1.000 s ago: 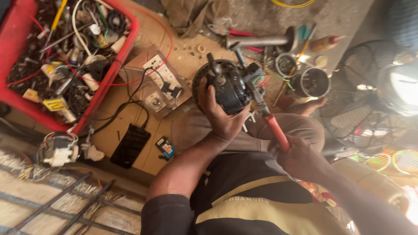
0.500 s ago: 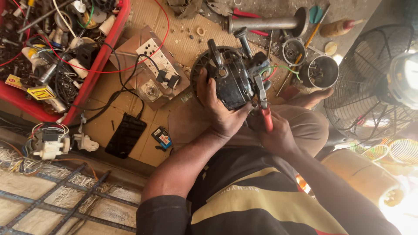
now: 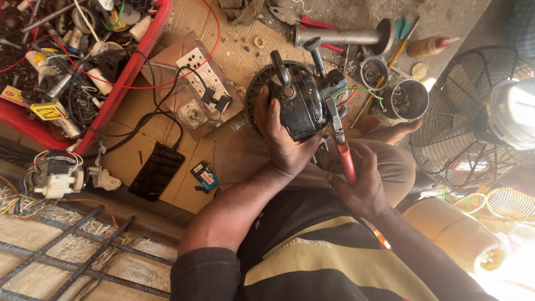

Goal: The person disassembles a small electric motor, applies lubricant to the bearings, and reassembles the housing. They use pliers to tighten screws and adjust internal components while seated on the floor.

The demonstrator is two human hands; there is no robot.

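The left hand (image 3: 287, 139) was wrapped around the black fan motor (image 3: 301, 103), palm under its rounded housing and fingers curled up the near side, holding it over the person's lap and above the cardboard sheet (image 3: 234, 50) spread on the floor. The right hand (image 3: 362, 187) was closed tight on the red handle of the pliers (image 3: 341, 142), whose metal nose met the motor's right flank, just beside a cluster of green and red wires (image 3: 356, 92). Behind the motor sat a dark round fan guard (image 3: 257, 83), partly hidden by it. Off to the left edge of the cardboard, a red tray (image 3: 125, 78) was packed with cables, plugs and small parts. Between tray and motor lay a wooden board with a white switch panel (image 3: 202, 72), and nearer the person a black ribbed box (image 3: 157, 171) on a black lead, with a small blue-and-red packet (image 3: 204, 175) just beside it. At the far edge lay a grey metal shaft with a flange (image 3: 345, 36), and to its right an open metal cup (image 3: 409, 100) and a smaller round casing (image 3: 373, 71). A wire fan cage (image 3: 468, 117) stood at the right, well apart from the hands. A white pump-like unit with loose wires (image 3: 56, 178) rested at the near left.
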